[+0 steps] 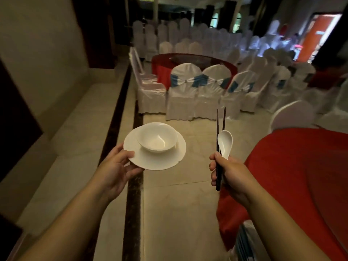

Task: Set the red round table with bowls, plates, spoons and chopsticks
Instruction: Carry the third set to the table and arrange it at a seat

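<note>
R hand: grip curled tight round the pair of chopsticks and the white spoon, all three pinched together in the fist. Chopsticks' long axis runs near-to-far, nearly upright in view, tips pointing away from you; spoon bowl sits just right of them, facing you.

L hand: grip pinches the near-left rim of the white plate, thumb on top, fingers under. The white bowl sits on the plate, roughly centred, upright. Plate held about level, over the floor, not over any surface yet.

Key relation: the red round surface lies to your right, its edge just beside the R hand and wrist. So R hand is the nearer one; L hand w/ plate and bowl is well apart from it, must cross rightward. No settings visible on the part of the cloth in view.

Judgement: plate goes down first probably, then utensils alongside. Watch the bowl sliding if the plate tilts while swinging right.

Far: second red surface ringed by white-covered chairs.
</note>
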`<action>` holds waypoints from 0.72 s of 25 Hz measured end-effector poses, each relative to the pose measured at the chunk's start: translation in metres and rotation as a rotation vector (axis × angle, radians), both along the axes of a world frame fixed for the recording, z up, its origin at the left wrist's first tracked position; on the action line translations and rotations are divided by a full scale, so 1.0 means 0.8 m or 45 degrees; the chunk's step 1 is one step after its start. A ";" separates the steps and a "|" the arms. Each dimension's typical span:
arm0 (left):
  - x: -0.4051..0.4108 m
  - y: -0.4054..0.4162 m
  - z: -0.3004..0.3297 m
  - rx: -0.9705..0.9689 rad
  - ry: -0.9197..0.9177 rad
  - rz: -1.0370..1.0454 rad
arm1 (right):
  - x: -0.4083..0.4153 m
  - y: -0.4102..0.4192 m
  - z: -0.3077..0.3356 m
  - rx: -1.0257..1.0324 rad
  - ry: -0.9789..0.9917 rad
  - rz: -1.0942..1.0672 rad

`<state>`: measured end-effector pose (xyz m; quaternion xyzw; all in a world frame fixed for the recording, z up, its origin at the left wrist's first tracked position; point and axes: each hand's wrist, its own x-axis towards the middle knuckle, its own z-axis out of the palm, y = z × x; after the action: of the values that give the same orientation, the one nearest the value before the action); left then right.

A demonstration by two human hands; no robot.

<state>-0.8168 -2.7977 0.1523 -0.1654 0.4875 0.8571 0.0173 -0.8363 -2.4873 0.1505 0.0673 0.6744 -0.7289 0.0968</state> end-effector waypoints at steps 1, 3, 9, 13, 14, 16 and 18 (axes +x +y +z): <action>-0.044 0.007 0.006 -0.002 -0.007 -0.073 | -0.024 0.006 0.000 -0.005 -0.013 -0.063; -0.132 0.027 0.008 -0.011 -0.017 -0.200 | -0.072 0.023 -0.004 -0.019 -0.027 -0.200; -0.360 0.128 -0.025 0.014 -0.039 -0.433 | -0.227 0.107 -0.061 -0.068 -0.071 -0.503; -0.510 0.213 -0.039 0.012 -0.041 -0.537 | -0.353 0.177 -0.078 -0.078 -0.076 -0.600; -0.551 0.238 -0.039 0.004 -0.039 -0.576 | -0.387 0.198 -0.072 -0.071 -0.082 -0.616; -0.613 0.277 -0.037 -0.017 -0.015 -0.628 | -0.439 0.228 -0.058 -0.025 -0.078 -0.627; -0.679 0.322 -0.037 -0.019 -0.015 -0.684 | -0.496 0.262 -0.047 0.020 -0.083 -0.659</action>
<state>-1.3601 -2.5405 0.1229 -0.0354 0.5200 0.8173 0.2457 -1.2333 -2.2776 0.1131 0.2618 0.6369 -0.7216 -0.0715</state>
